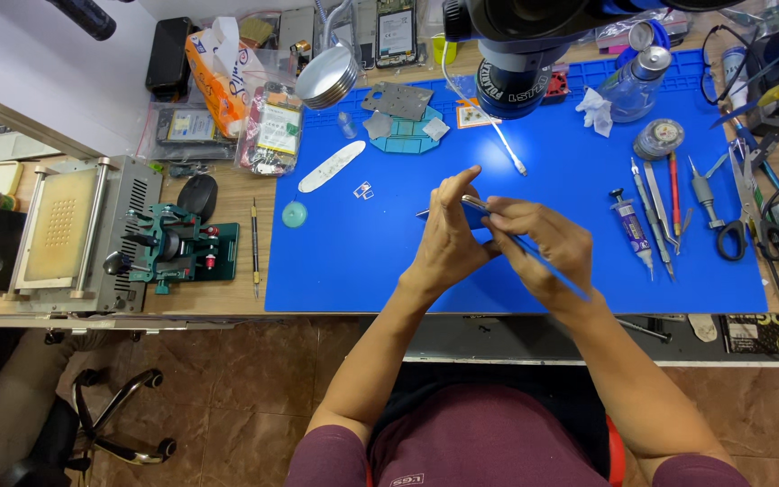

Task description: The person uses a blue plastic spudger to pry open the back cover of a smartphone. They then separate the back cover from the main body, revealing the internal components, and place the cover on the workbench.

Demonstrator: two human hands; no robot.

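Observation:
My left hand [448, 236] and my right hand [538, 245] meet above the blue work mat [353, 261], both closed around a slim dark phone [475, 209] held edge-on between them. My right hand also grips a thin blue-handled tool [552, 269] that runs back along my wrist. Small metal parts [363, 190] lie on the mat to the left of my hands. The phone's face is hidden by my fingers.
A microscope head [520, 63] and a round lamp [327, 77] hang over the mat's far edge. Tweezers, a syringe and screwdrivers [660, 212] lie at the right, scissors [732, 236] beyond them. A green clamp jig [178, 248] and a heating plate machine [74, 230] stand at the left.

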